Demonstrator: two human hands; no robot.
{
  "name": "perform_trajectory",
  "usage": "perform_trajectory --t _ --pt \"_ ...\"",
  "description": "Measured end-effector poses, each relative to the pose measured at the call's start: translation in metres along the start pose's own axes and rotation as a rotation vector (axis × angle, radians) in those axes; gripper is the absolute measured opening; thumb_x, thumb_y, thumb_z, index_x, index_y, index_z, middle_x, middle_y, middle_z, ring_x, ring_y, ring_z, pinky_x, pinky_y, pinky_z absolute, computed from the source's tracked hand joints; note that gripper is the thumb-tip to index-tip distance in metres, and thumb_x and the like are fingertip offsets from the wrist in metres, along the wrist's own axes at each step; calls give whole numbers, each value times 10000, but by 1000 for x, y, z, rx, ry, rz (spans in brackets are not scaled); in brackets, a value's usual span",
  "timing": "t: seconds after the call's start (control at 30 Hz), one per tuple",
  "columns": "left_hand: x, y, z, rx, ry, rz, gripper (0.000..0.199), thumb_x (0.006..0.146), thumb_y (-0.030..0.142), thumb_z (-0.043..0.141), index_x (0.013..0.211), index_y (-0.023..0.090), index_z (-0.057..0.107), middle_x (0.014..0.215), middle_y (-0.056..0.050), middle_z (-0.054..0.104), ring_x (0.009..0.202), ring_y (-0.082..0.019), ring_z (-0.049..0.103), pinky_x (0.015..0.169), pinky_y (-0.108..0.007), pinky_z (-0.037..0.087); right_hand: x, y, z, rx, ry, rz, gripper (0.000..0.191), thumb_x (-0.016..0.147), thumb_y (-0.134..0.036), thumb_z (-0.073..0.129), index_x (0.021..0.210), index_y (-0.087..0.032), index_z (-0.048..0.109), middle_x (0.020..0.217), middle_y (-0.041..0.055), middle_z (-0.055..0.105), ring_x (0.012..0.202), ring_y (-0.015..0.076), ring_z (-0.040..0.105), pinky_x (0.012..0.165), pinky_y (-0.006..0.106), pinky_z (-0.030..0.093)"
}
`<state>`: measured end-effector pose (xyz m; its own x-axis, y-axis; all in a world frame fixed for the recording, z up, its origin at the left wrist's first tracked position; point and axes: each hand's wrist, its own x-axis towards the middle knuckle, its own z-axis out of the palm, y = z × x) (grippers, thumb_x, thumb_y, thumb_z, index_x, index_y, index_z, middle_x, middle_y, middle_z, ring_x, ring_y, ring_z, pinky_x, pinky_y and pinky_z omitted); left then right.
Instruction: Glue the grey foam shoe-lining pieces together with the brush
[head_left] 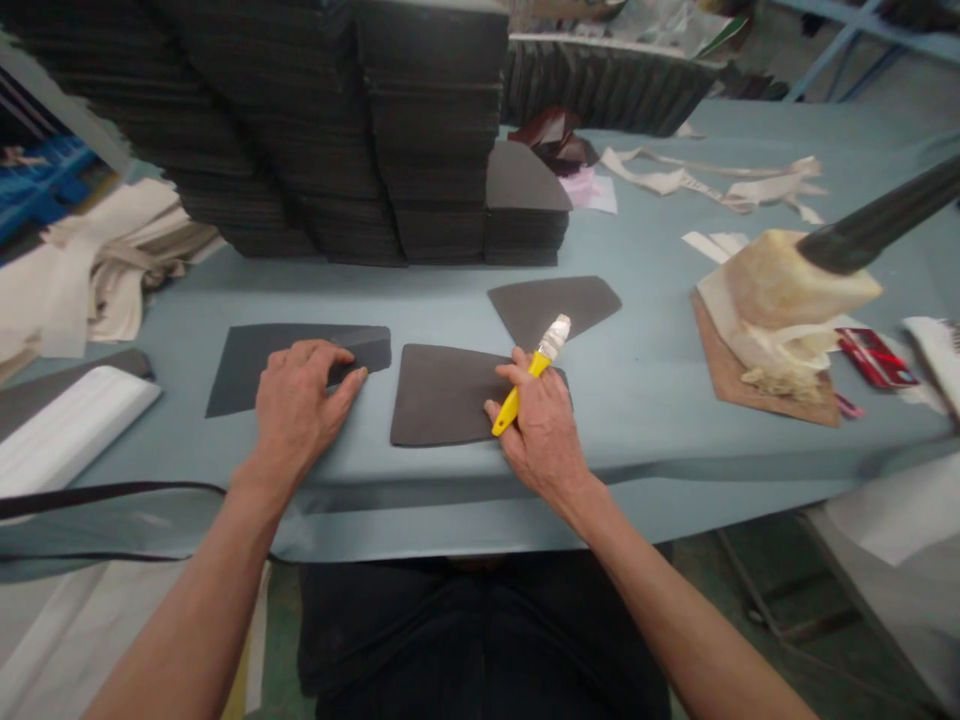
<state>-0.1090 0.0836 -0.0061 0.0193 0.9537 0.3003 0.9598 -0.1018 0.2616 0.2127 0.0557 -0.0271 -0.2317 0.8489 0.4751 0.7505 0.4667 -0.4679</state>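
My right hand (546, 425) holds a yellow-handled brush (517, 397), its bristle end pointing away from me. Beneath that hand lies a dark grey panel (442, 395) with rounded corners, flat on the table. My left hand (304, 395) rests on another dark flat piece (247, 355), thumb and forefinger near its right part; whether they pinch its edge I cannot tell. A third grey piece (581, 300), angled in shape, lies just beyond the brush tip.
Tall stacks of dark panels (435, 130) stand at the back. Right, a whitish glue-crusted container (780, 280) with a dark handle sits on a brown board (716, 350), near a red packet (874, 357). Cloth strips (112, 255) and a white roll (90, 420) lie left.
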Motion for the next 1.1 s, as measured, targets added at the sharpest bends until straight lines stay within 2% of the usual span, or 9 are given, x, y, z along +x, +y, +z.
perform_trajectory --t 0.13,0.23,0.33,0.43,0.5,0.6,0.7,0.93,1.1 --pt "1 6 -2 -7 -15 -24 423 940 567 510 1073 228 726 1128 -165 700 1088 -398 608 1021 -559 482 -1 -1 1 -14 40 9 321 1025 -253 592 1336 -177 573 1593 249 570 1501 365 535 1213 644 425" --pt "2 12 -3 -146 41 -87 342 881 535 559 935 237 719 1035 -142 692 1037 -363 592 1016 -525 464 -1 -1 1 -17 72 13 306 1011 -256 603 1309 -191 583 1588 234 583 1494 358 547 1213 646 420" --pt "4 13 -5 -372 115 -237 293 808 519 642 829 230 689 857 -82 663 854 -278 577 891 -447 473 -2 0 0 -6 107 20 282 1002 -273 607 1277 -208 596 1551 219 622 1471 353 571 1208 642 424" --pt "1 12 -10 -489 217 -361 362 862 559 603 909 208 680 783 -34 619 708 -201 519 721 -365 440 0 -1 -4 20 133 28 278 999 -296 612 1264 -212 607 1519 216 650 1440 359 594 1193 640 433" --pt "-5 16 -12 -541 265 -390 398 876 588 605 947 203 679 808 -26 626 708 -183 523 701 -344 441 2 -6 -8 26 159 17 260 1003 -311 617 1245 -216 617 1477 207 683 1354 356 653 1150 609 472" --pt "-19 33 -14 -598 272 -377 396 870 594 645 954 210 691 852 -22 663 732 -173 564 723 -329 479 11 -23 -14 42 190 -20 242 1015 -364 636 1212 -223 631 1347 166 763 1118 317 749 1010 504 551" --pt "-35 56 -11 -636 271 -342 347 889 554 654 957 216 700 867 -17 680 751 -170 594 726 -316 495 22 -48 -15 101 129 27 288 1019 -465 646 1190 -234 643 1101 96 814 926 272 772 858 408 575" --pt "-57 84 -3 -599 299 -90 172 990 391 649 992 225 694 999 -34 730 955 -207 669 903 -360 534 49 -87 -4 181 3 208 414 913 -618 726 1059 -259 580 898 -3 774 759 222 764 681 308 505" --pt "-62 95 2 -589 310 -42 135 1006 353 654 986 224 688 985 -34 735 975 -211 672 925 -374 535 62 -89 8 71 17 232 254 938 -478 666 1033 -273 548 702 -29 662 614 222 671 595 295 420"
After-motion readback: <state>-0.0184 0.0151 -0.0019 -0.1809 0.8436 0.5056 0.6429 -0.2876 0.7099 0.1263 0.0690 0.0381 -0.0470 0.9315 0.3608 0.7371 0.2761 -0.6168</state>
